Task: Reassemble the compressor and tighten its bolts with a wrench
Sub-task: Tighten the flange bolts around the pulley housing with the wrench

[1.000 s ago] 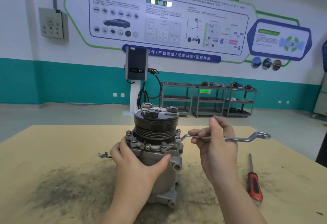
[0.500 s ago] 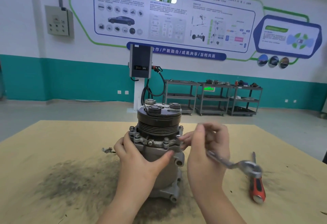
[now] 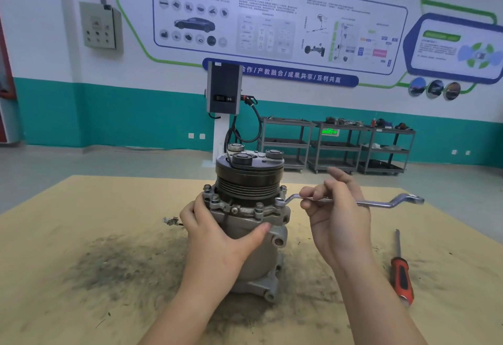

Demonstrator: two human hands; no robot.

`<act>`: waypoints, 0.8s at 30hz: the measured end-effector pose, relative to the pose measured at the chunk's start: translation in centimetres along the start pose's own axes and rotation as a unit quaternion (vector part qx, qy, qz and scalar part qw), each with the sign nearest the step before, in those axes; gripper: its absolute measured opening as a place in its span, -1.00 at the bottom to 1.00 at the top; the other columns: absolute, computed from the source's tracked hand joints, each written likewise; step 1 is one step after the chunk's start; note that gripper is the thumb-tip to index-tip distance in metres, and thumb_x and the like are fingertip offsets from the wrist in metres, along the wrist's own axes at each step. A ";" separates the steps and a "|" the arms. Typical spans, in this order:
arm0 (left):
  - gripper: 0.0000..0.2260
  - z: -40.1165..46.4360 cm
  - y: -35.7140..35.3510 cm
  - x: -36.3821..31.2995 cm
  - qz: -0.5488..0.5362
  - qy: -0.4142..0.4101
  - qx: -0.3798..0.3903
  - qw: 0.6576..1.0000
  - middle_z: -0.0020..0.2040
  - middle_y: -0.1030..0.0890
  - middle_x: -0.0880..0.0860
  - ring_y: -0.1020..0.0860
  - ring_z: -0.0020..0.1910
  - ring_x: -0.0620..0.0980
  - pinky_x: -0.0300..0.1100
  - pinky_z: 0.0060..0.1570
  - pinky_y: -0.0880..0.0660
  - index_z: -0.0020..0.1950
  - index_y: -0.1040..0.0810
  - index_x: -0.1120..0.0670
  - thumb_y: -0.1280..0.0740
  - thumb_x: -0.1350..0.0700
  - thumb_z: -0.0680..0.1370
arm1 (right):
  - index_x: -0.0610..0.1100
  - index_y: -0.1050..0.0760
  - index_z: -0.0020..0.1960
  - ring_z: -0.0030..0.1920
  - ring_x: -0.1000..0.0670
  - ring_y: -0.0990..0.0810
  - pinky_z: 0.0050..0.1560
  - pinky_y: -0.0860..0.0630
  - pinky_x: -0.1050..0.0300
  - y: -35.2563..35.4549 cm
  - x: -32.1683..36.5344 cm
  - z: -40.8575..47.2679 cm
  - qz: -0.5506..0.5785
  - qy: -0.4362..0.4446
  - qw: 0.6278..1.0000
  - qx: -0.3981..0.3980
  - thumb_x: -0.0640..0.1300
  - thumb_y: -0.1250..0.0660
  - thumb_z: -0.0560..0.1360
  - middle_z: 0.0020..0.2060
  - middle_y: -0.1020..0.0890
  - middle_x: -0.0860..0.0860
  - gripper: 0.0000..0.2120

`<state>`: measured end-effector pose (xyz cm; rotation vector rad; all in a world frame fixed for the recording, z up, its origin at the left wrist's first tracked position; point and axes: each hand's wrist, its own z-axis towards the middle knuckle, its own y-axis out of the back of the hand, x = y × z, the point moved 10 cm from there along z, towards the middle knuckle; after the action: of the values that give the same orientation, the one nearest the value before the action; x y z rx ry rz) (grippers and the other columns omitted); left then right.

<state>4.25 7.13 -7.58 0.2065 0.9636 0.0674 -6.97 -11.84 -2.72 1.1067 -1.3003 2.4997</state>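
The left hand [image 3: 217,238] wraps around the grey body of the compressor [image 3: 249,216], fingers curled behind its left side and the thumb pressed across the front just under the bolted flange, so the hand is partly closed on the housing. The right hand [image 3: 337,216] is loosely closed on the shank of the wrench [image 3: 381,203], pinching it between thumb and curled fingers near the compressor end, with the index finger lifted slightly. The wrench's near ring end sits over a bolt [image 3: 279,201] on the right front of the flange. Half a second ago the wrench was off the bolt, its far end hanging low toward the screwdriver [image 3: 401,276], and the right hand was bunched close to the flange; now the wrench is level again and seated, much as it was 1 second ago. The left hand has kept its grip throughout. The compressor stands upright near the middle of the tan surface [image 3: 81,222], on a dark smudged patch, its long axis vertical with the black pulley on top. The wrench's long axis runs roughly horizontal, pointing from the bolt out to the right, its free ring end in the air above the surface. The red-handled screwdriver lies on the surface to the right, well apart from the compressor.
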 end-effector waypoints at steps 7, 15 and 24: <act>0.06 0.3 0.1 0.3 0.002 0.006 0.018 1.000 -0.05 -0.06 -0.31 -0.21 0.02 -0.40 -0.30 0.19 -0.24 0.48 -0.14 -0.03 -0.45 -0.39 0.09 | -0.17 -0.36 0.29 -0.54 0.03 -0.43 -0.55 -0.35 0.22 0.3 -1.5 1.1 0.034 -0.041 0.998 -0.022 -0.35 0.00 0.61 -0.56 -0.35 0.01 -0.68; 0.07 0.4 0.0 0.5 -0.009 0.001 0.016 1.000 -0.02 -0.08 -0.29 -0.21 0.02 -0.54 -0.34 0.19 -0.21 0.46 -0.15 -0.04 -0.44 -0.41 0.06 | 0.02 -0.46 -0.01 -0.31 0.10 -0.63 -0.26 -0.53 0.30 -4.9 3.2 -6.7 -0.275 0.304 0.908 0.085 -0.12 -0.17 0.55 -0.31 -0.64 0.05 -0.89; 0.01 0.3 0.0 0.5 -0.008 -0.004 0.022 1.000 0.00 -0.09 -0.29 -0.24 -0.05 -0.51 -0.36 0.16 -0.22 0.43 -0.15 -0.10 -0.43 -0.42 0.09 | -0.17 -0.43 -0.04 -0.44 -0.06 -0.58 -0.44 -0.48 0.17 -0.5 1.6 -1.6 -0.043 0.098 0.994 0.018 -0.36 -0.06 0.62 -0.56 -0.43 -0.03 -0.78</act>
<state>4.78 7.13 -7.80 0.2395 0.9591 0.0300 -8.88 -10.67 -1.93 0.8756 -1.1360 2.5041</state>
